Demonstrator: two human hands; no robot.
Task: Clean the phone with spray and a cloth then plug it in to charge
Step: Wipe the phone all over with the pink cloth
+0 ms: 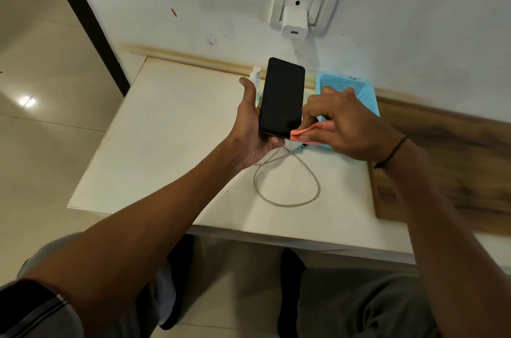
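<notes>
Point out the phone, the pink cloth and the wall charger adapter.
phone [282, 97], head view, centre of the dark screen.
pink cloth [302, 134], head view, fold at the phone's lower corner.
wall charger adapter [294, 21], head view, white front face.

Left hand [253, 127]: reaching forward on a bare forearm, palm turned right, thumb lying along the far left edge of the flat black glass-fronted phone [282, 97], fingers curling under its near end. Right hand [343, 127]: coming in from the right, fingers bent, pinching a small pink folded cloth [301, 134] against the phone's near right corner.
</notes>
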